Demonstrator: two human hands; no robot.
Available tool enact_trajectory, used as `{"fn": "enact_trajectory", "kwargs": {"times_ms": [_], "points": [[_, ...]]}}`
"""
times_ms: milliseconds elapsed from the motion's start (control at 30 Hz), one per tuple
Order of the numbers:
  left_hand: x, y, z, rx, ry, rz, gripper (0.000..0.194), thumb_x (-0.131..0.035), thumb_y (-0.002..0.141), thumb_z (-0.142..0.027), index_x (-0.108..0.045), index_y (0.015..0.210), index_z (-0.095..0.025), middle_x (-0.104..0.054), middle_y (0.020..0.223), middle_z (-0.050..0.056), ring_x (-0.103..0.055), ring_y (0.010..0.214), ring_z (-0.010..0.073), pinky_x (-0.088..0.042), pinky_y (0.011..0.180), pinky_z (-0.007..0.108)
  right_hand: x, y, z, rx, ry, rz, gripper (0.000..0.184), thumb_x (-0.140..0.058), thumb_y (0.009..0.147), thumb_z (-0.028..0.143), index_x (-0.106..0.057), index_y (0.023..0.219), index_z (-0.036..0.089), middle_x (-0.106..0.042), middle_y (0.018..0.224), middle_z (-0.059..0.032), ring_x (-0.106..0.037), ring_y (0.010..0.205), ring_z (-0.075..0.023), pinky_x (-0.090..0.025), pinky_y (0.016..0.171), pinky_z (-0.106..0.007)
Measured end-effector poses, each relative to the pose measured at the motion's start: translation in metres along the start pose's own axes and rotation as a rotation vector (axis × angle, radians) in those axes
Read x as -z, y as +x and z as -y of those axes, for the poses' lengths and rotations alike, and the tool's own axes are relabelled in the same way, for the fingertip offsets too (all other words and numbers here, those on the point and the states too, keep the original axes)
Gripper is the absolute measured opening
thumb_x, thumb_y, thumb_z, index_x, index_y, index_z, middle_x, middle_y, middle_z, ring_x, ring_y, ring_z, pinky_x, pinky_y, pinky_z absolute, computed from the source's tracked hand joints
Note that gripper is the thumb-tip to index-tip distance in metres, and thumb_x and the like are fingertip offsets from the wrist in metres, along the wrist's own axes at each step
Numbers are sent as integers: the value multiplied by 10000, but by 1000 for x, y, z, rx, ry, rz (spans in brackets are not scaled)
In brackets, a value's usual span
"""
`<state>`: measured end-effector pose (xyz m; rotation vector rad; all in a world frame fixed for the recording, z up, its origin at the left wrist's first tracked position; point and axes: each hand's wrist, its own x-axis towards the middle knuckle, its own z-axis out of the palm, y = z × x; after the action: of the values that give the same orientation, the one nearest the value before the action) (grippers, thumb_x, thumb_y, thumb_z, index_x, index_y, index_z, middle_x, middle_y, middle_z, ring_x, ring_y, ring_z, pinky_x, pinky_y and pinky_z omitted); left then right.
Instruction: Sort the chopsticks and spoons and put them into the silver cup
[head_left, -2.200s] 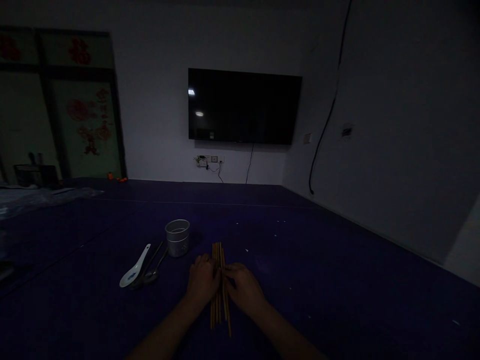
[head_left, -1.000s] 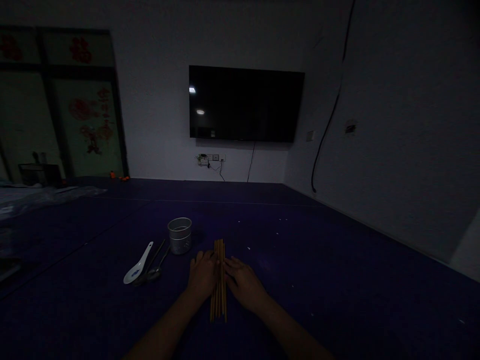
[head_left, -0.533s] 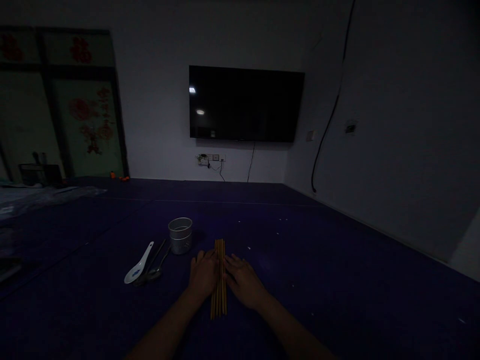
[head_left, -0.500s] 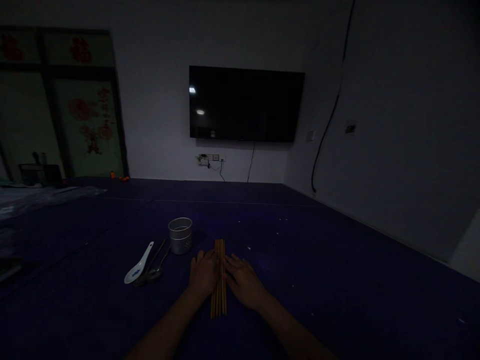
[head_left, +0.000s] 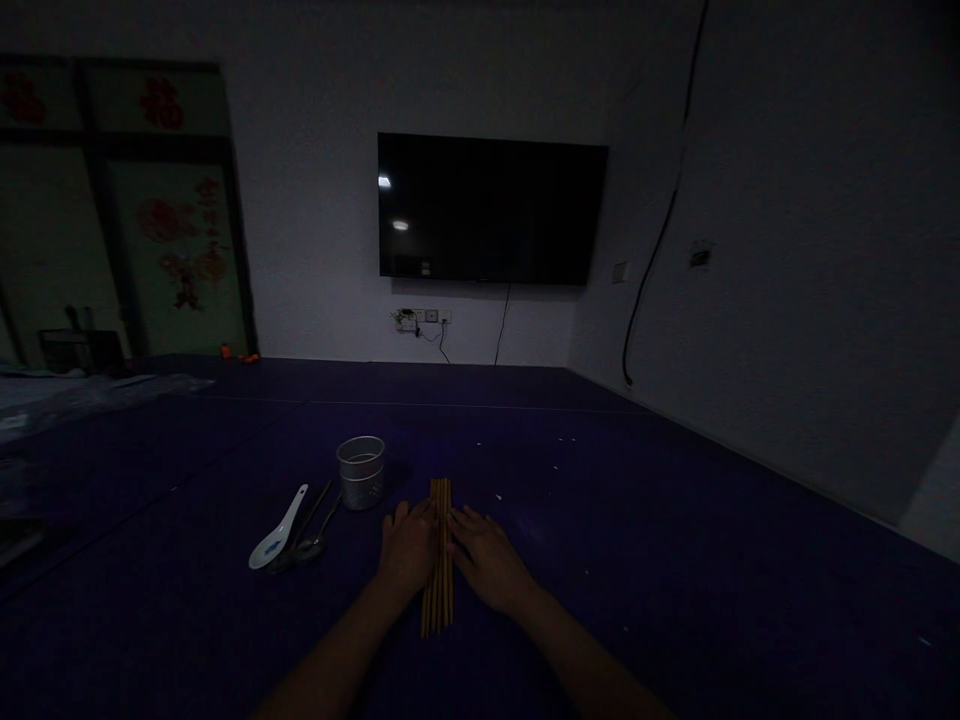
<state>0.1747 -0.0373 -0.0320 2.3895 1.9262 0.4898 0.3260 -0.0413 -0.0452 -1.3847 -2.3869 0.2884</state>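
Several wooden chopsticks (head_left: 439, 500) lie side by side in a neat bundle on the dark blue surface (head_left: 675, 520), pointing away from me. My left hand (head_left: 406, 551) rests flat against the bundle's left side and my right hand (head_left: 487, 558) against its right side, fingers stretched forward. Both hands press the sticks together between them. The middle of the bundle is partly hidden by my fingers.
A small metal cup (head_left: 361, 471) stands just left of the chopsticks' far ends. Further left lie a white ceramic spoon (head_left: 277, 541) and metal spoons (head_left: 309, 541). A wall-mounted television (head_left: 491, 209) hangs ahead. Clear plastic sheeting (head_left: 67, 392) lies at the far left.
The splayed chopsticks have been squeezed into a tight parallel bundle. My hands went from gripping loosely to lying flat on each side; over the last half second almost nothing moved.
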Motion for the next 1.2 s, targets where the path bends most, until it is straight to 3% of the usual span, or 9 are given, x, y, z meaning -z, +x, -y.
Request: {"fn": "enact_trajectory", "kwargs": {"times_ms": [533,1033,1200], "points": [[6,-4,-3,17,-5,33,425,-270,917,-255,-528,1254,-233,-506,1367,48,-448,1151,240,-356,906,388,2,-2,2,20,18,36,512,-298,938,390,-373,1406,194,-347,1471,-81,-249,1372,-253,-196,1092,-503],[2,2,2,-172,-64,-54,358,-302,908,-169,-623,1066,-158,-632,1167,88,-572,977,181,-353,912,319,-1,-4,4,30,34,-36,482,-364,918,331,-427,1376,195,-371,1458,-85,-307,1347,-259,-257,1076,-470],[0,2,3,-171,-54,-72,343,-311,900,-155,-631,1025,-155,-643,1137,88,-575,986,189,-355,913,326,0,-3,4,90,59,-54,432,-399,899,295,-521,1298,184,-466,1395,-93,-358,1320,-250,-285,1072,-442]]}}
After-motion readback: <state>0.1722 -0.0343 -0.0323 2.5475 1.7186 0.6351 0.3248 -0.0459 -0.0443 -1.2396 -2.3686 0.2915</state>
